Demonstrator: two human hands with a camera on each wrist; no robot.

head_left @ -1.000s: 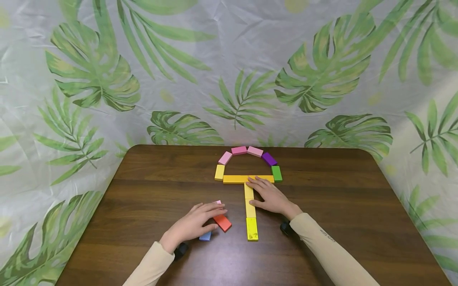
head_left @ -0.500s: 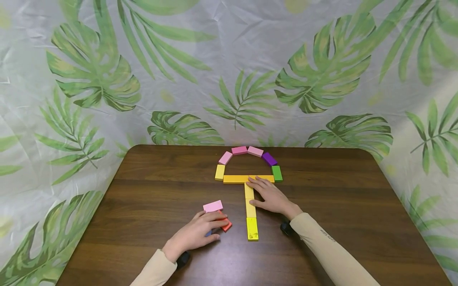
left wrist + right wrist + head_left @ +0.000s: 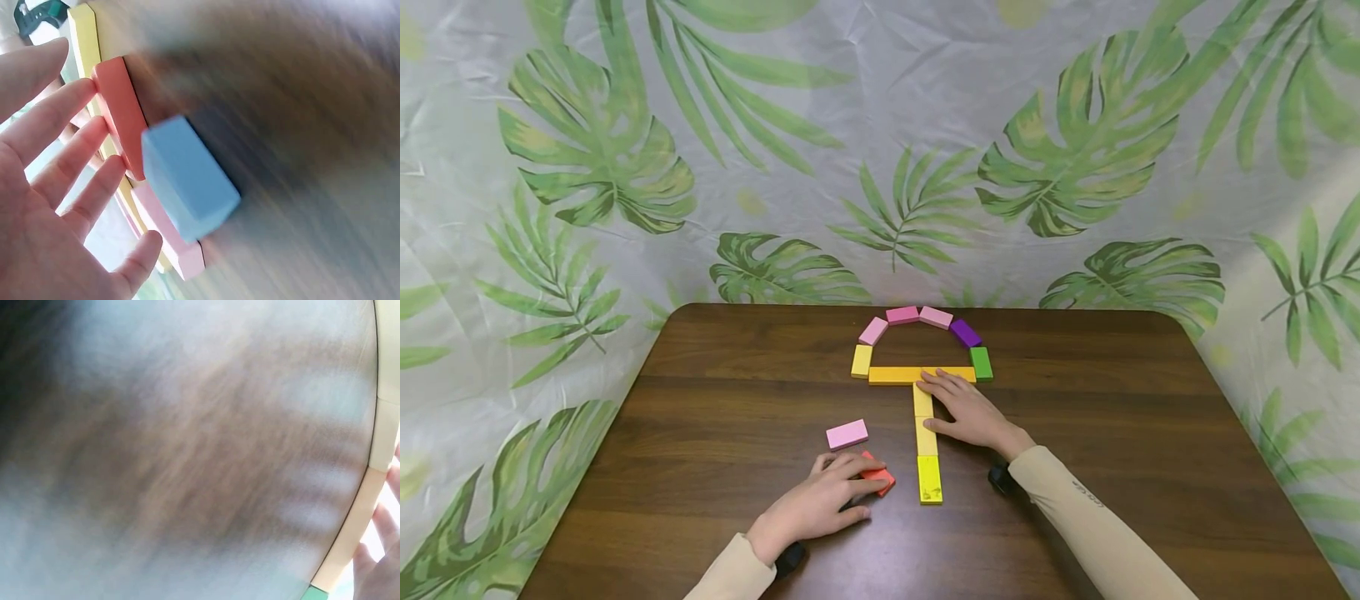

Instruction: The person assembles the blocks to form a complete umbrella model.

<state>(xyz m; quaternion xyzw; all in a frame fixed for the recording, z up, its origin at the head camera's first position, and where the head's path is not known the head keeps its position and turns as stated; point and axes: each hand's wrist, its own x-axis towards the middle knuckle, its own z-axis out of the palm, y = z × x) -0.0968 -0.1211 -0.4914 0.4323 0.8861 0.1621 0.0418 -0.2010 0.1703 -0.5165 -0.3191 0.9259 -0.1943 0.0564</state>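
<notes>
My left hand [image 3: 820,504] has its fingertips against a red block [image 3: 122,112] on the table, fingers fairly straight and spread. A blue block [image 3: 187,175] shows close by in the left wrist view; the hand hides it in the head view. Just beyond lies a pink block [image 3: 847,434], apart from the fingers. My right hand [image 3: 970,412] rests on the join of an orange bar [image 3: 891,376] and a column of pale yellow blocks [image 3: 926,437], fingers extended. That column ends in a bright yellow block [image 3: 929,482].
Above the bar curves an arch of a yellow block [image 3: 861,362], pink blocks [image 3: 902,315], a purple block [image 3: 966,333] and a green block [image 3: 981,363]. Behind the brown wooden table [image 3: 737,358] hangs a leaf-patterned cloth [image 3: 895,125].
The left hand has moved right and toward the person, uncovering the pink block. The red block has shifted slightly right with the fingers. The right hand has stayed still.
</notes>
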